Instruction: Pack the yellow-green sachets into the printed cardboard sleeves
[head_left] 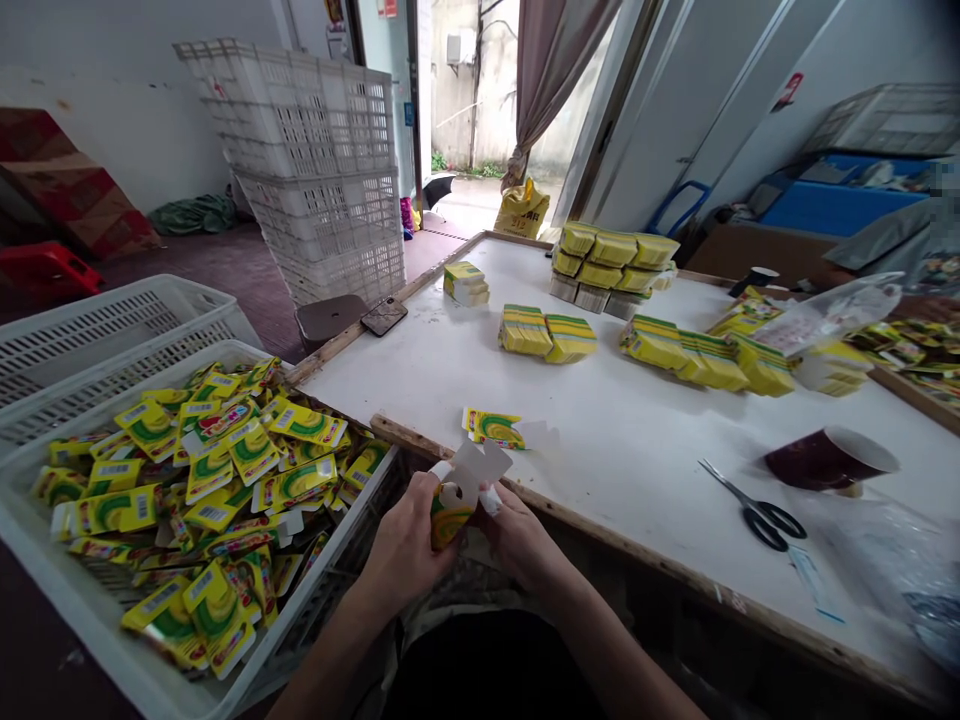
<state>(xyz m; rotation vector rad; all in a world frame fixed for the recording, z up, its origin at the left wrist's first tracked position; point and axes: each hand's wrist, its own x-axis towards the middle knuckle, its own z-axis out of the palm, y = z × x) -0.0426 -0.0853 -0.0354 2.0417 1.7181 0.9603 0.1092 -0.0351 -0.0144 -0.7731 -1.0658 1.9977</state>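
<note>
My left hand [411, 535] is closed around a small yellow and green printed carton [452, 515], just off the table's front edge. White flaps stand up from the carton's top end. My right hand [521, 535] is closed at the carton's right side, its fingertips at the flap. Something white wraps fingertips on both hands. Another carton [495, 427], flattened, lies on the table near its edge, just beyond my hands. To my left, a white plastic crate [300, 620] holds a heap of similar yellow cartons [225, 480].
Bundled stacks of yellow cartons [547, 335] stand across the white table [450, 360]. Scissors [757, 510], a dark cup [829, 460] and clear plastic [892, 560] lie at right. A phone [385, 316] rests at the left edge. Stacked crates [307, 170] rise behind. A co-worker's sleeve [892, 240] shows far right.
</note>
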